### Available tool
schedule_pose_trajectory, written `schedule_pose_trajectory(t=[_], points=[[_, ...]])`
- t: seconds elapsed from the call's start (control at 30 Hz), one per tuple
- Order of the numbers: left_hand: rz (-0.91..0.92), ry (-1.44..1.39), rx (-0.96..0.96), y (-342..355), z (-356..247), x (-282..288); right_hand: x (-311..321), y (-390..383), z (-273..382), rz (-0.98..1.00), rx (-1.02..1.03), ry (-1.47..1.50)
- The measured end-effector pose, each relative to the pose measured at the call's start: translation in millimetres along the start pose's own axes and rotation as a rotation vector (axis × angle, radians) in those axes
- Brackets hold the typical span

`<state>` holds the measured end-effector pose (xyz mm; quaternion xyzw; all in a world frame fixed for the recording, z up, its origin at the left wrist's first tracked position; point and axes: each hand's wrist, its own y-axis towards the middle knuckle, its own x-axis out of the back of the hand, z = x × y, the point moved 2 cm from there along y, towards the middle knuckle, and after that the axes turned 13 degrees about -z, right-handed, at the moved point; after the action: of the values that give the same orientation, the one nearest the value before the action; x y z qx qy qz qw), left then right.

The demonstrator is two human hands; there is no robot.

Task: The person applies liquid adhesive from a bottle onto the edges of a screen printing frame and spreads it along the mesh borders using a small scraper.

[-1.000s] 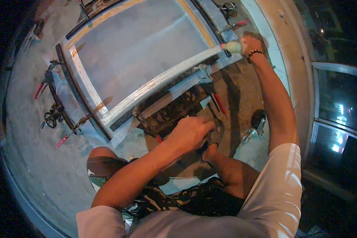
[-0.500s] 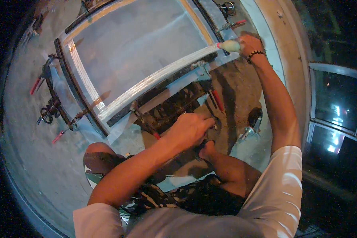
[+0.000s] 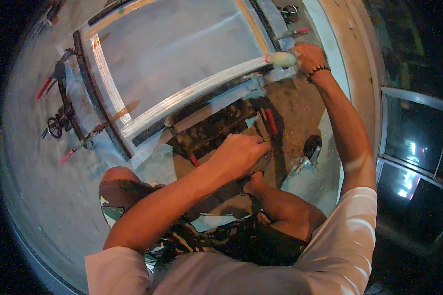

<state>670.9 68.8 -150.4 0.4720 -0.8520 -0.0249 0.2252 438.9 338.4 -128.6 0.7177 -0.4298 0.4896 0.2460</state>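
My right hand (image 3: 308, 58) is closed round a pale, rounded squeeze bottle (image 3: 283, 59) with a red tip. It is tilted sideways, the tip pointing left over the near right corner of a rectangular frame. A shiny whitish strip (image 3: 197, 93) runs along the frame's near side, and another lines its left side. Translucent grey sheet (image 3: 172, 49) spans the frame. My left hand (image 3: 242, 153) is closed in front of me, above my bent leg and apart from the frame. Whatever its fingers may hold is hidden.
Dark bars (image 3: 101, 98) edge the frame. Red-handled clamps (image 3: 47, 87) stand at its left, with another red handle (image 3: 269, 121) near and one at far right. A metal-and-dark tool (image 3: 308, 156) lies on the floor at right. A pale ledge (image 3: 335, 37) runs along the right.
The bottle in my right hand has shifted slightly left along the near strip. My left hand has moved a little, still closed. The whole view has shifted slightly.
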Motion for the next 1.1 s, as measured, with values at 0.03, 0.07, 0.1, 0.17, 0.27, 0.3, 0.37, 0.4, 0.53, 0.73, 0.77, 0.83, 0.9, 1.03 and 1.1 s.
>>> schedule_pose_trajectory(t=[0.03,0.07,0.1,0.17,0.27,0.3,0.37,0.4,0.53,0.73,0.77,0.83,0.9,1.03,1.1], points=[[-0.005,-0.004,-0.002,0,-1,0,-5,-2,-5,-0.083,0.031,0.032],[-0.029,-0.003,-0.010,-2,-1,1,-2,1,0,-0.084,0.040,0.036],[-0.054,-0.002,-0.018,-4,0,3,2,3,6,-0.107,0.086,0.071],[-0.040,0.017,0.000,-7,0,7,11,7,18,-0.130,0.138,0.109],[-0.015,0.043,0.012,-8,2,10,18,12,32,-0.085,0.196,0.099],[-0.004,0.050,0.008,-7,2,10,16,12,31,-0.084,0.190,0.043],[0.001,0.055,0.013,-7,0,13,17,14,34,-0.084,0.190,-0.009],[0.008,0.065,0.023,-8,-1,16,24,17,42,-0.067,0.183,-0.020],[-0.051,0.047,-0.002,-13,-1,22,50,29,67,0.051,0.204,-0.001],[-0.107,0.043,-0.033,-16,0,18,68,33,98,0.131,0.058,0.004],[-0.092,0.050,-0.042,-16,0,16,64,32,96,0.133,0.059,0.001],[-0.079,0.055,-0.052,-18,0,13,54,30,93,0.093,0.153,-0.011],[-0.068,0.054,-0.046,-19,0,14,55,31,98,0.076,0.186,0.026],[-0.085,0.053,-0.071,-22,1,15,67,36,118,0.059,0.252,0.063],[-0.068,0.071,-0.061,-22,1,15,74,38,127,0.056,0.277,0.067]])
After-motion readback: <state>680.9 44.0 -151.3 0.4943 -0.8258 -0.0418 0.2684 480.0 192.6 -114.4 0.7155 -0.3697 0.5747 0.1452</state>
